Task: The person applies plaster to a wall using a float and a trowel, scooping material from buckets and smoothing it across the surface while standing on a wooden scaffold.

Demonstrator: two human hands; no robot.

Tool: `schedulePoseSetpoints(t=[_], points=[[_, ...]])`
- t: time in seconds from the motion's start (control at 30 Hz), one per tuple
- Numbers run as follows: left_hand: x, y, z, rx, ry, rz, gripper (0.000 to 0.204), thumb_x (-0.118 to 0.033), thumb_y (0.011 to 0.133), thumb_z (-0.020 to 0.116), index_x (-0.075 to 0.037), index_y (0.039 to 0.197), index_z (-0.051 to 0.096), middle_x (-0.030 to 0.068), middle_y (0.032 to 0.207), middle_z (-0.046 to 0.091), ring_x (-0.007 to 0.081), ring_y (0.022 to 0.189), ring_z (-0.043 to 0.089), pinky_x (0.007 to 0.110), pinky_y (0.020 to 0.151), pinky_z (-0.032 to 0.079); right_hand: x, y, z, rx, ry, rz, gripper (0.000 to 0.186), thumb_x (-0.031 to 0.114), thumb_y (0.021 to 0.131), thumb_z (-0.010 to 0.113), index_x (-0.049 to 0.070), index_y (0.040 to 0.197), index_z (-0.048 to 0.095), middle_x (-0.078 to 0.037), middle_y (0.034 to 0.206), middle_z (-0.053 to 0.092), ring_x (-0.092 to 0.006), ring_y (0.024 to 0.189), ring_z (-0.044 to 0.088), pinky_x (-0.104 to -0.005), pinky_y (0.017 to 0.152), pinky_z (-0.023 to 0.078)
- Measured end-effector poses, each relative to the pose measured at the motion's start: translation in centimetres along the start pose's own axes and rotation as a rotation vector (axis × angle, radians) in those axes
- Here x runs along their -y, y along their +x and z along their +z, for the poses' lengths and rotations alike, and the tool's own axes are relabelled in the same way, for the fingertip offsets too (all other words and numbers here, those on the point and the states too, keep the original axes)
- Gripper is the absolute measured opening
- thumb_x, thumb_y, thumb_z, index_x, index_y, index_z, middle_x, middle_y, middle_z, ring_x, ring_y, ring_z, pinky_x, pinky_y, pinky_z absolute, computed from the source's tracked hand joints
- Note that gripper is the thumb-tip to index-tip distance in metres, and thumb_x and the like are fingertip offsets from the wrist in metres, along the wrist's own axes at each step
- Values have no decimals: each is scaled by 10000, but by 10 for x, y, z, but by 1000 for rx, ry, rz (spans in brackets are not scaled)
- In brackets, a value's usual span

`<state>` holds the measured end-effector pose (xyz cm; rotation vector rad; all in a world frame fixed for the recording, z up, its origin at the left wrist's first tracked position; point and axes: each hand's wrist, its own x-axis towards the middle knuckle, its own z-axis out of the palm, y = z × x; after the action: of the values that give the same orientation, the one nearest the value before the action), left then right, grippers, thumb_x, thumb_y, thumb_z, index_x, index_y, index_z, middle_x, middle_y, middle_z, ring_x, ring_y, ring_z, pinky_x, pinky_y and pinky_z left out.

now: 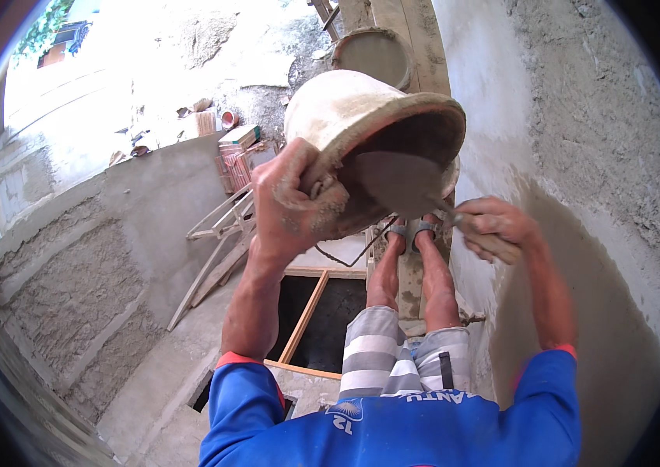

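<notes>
A mortar-crusted bucket (pixel 338 97) is raised in front of me, tilted with its mouth toward the lower right. My left hand (pixel 299 191) grips its rim on the left side, fingers caked with wet mortar. A thin wire handle (pixel 345 261) hangs below it. In my right hand (pixel 497 226) is a trowel (pixel 400 180), held by its handle. The wide grey blade reaches into the bucket's mouth. How much mortar the bucket holds is hidden in the dark inside.
My feet stand on a narrow plank (pixel 412 300). Below left is a dark, wood-framed opening (pixel 307 315). A round tub (pixel 374 58) of grey mortar sits ahead. Wet plaster (pixel 579 311) covers part of the right wall. Stacked bricks (pixel 235 159) and a wooden frame (pixel 217 249) stand left.
</notes>
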<state>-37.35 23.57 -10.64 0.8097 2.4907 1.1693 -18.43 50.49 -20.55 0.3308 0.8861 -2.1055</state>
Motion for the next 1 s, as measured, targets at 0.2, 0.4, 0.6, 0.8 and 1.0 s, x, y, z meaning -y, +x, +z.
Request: schedulePoseSetpoints(t=[0.2,0.4,0.6,0.8,1.0], points=[[-31,-4,3,-3,45,95,204,-29,624,667,-21,747,505,86,622,497,193,538,483,303,513,415,80,-14,24,-328,-878,195,428,354,947,510,2,1189,538,-90,678,550,-149,490,572,-288,444,483],[-39,-1,-2,29,28,170,252,-33,605,702,-23,788,530,126,677,547,297,571,572,355,530,455,65,22,7,-223,-678,200,389,394,941,513,21,1043,546,-36,641,521,-136,484,539,-272,421,456],[-35,1,1,-43,43,115,196,-34,595,663,-26,720,512,112,598,499,241,516,524,322,517,435,8,54,9,-79,-117,205,389,362,956,534,13,1127,565,-63,758,586,-129,540,550,-248,387,441],[5,4,24,-168,-23,-134,162,-42,650,616,-13,709,468,54,586,392,118,534,355,289,490,353,-62,67,14,144,432,47,584,435,875,629,-22,1221,519,-103,662,531,-152,466,475,-251,381,398],[77,-52,23,-287,22,-366,198,-61,678,650,-33,717,457,3,657,392,100,599,349,274,521,333,-66,16,22,125,219,-68,504,386,916,548,-9,1230,522,-84,723,552,-114,555,519,-244,428,434]])
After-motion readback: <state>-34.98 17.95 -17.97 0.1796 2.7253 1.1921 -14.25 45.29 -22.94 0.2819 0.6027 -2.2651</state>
